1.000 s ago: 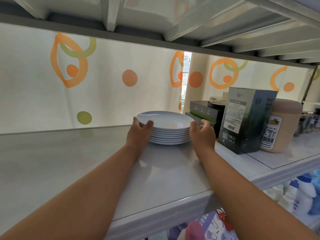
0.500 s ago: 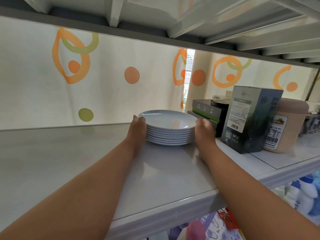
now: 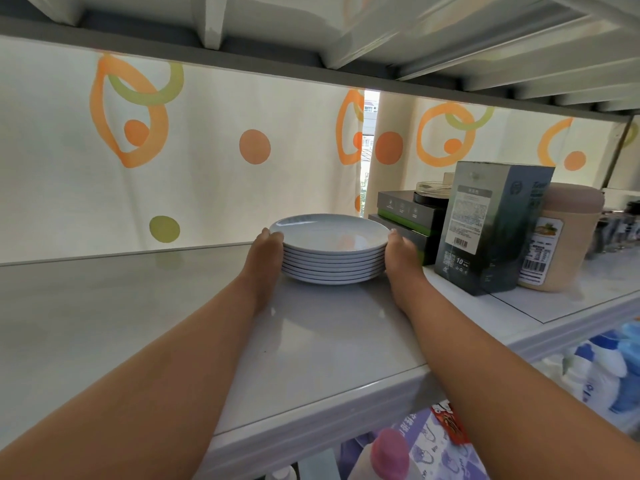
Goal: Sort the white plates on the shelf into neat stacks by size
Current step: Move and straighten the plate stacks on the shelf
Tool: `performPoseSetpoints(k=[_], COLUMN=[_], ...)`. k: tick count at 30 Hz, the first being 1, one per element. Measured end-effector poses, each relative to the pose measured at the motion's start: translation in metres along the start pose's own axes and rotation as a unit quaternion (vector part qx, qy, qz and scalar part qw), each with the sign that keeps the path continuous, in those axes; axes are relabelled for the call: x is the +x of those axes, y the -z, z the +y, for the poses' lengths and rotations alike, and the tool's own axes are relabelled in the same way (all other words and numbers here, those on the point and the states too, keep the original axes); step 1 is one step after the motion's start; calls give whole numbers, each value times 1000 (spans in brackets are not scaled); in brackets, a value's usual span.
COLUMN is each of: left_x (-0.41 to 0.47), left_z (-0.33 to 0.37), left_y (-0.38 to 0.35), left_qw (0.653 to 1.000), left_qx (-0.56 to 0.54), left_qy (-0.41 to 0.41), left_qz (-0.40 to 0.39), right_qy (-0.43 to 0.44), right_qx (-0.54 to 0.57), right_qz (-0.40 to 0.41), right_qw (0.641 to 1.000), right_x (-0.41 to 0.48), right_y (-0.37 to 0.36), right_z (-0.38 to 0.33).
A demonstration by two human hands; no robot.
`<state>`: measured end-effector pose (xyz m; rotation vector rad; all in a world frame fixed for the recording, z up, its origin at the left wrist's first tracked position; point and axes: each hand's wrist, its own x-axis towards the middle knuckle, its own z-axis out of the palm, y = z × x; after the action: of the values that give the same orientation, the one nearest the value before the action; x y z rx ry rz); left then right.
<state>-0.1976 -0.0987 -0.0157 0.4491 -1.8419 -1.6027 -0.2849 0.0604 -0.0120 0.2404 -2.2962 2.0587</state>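
One stack of several white plates of the same size rests on the pale shelf, toward its back. My left hand presses flat against the stack's left side. My right hand presses against its right side. Both hands clasp the stack between them, fingers wrapped round the rims. The plates' edges line up evenly.
Right of the stack stand dark flat boxes with a round jar on top, a tall dark carton and a tan lidded tub. A patterned curtain hangs behind. Bottles sit on the shelf below.
Both hands have closed in from loosely around the stack to pressing flat on its two sides. The plates now sit more evenly aligned.
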Motion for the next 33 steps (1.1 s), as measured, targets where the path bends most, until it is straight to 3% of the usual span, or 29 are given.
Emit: performPoseSetpoints(k=[6, 12, 17, 22, 27, 33], left_x=[6, 8, 9, 1, -21, -68], left_z=[-5, -4, -4, 5, 24, 35], left_y=[-3, 6, 9, 23, 54, 124], left_qw=[996, 995, 991, 985, 983, 984], left_qx=[-85, -94, -126, -136, -146, -88], left_qy=[16, 21, 28, 37, 25, -16], left_qz=[34, 39, 27, 95, 108, 155], right_qy=[80, 45, 63, 106, 210, 332], right_qx=[-20, -6, -29, -100, -221, -215], right_qz=[93, -34, -25, 13, 124, 48], right_qw=[992, 998, 997, 989, 944, 917], right_x=[-3, -2, -3, -22, -45, -106], right_y=[4, 0, 0, 1, 1, -62], right_z=[-4, 1, 0, -6, -15, -41])
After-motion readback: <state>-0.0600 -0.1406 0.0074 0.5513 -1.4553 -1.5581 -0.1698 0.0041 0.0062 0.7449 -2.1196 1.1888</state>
